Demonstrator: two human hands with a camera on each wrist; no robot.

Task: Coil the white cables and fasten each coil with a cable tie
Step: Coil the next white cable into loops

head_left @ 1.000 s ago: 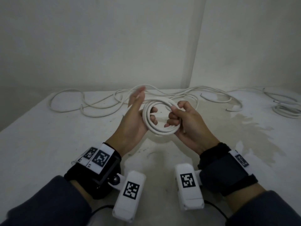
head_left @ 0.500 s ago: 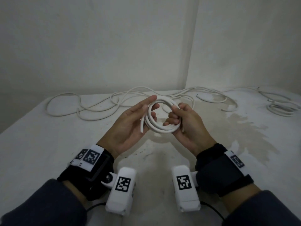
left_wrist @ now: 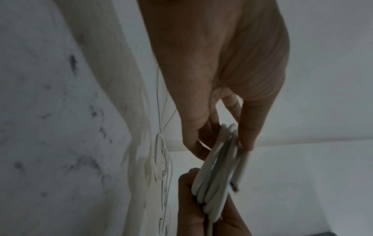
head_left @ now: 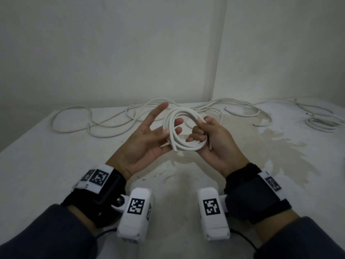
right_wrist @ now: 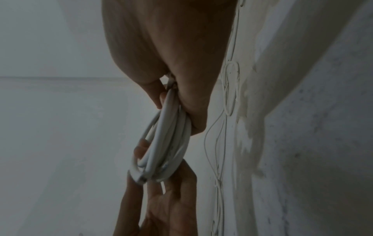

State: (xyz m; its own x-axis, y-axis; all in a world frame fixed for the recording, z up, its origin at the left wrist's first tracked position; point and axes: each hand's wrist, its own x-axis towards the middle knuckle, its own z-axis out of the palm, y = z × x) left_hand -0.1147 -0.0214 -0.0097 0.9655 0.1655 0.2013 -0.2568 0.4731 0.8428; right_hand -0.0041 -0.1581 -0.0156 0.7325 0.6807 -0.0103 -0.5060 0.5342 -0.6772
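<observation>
A white cable coil (head_left: 183, 146) of a few loops is held upright above the table, between both hands. My right hand (head_left: 197, 130) grips its right side, with the fingers curled through the loop and the thumb on top. My left hand (head_left: 169, 130) pinches the left side, thumb in front and middle fingers behind, while the index finger points straight up. The cut cable end (head_left: 174, 150) lies along the coil's lower left. In the left wrist view, the left hand (left_wrist: 222, 143) nips the coil (left_wrist: 218, 175). In the right wrist view, the right hand (right_wrist: 177, 108) clamps the coil (right_wrist: 165, 151). A thin pale strip (head_left: 210, 144) runs beside my right palm; I cannot tell what it is.
Loose white cables (head_left: 112, 126) sprawl along the back of the white table (head_left: 56, 174). Another small coil (head_left: 323, 122) lies at the far right. A damp-looking stain (head_left: 280, 146) spreads to the right of my hands. Two walls meet in a corner behind the table.
My left hand, which stood straight beside the coil, took the free cable end, laid it along the loops and now pinches the coil. The right hand kept its grip.
</observation>
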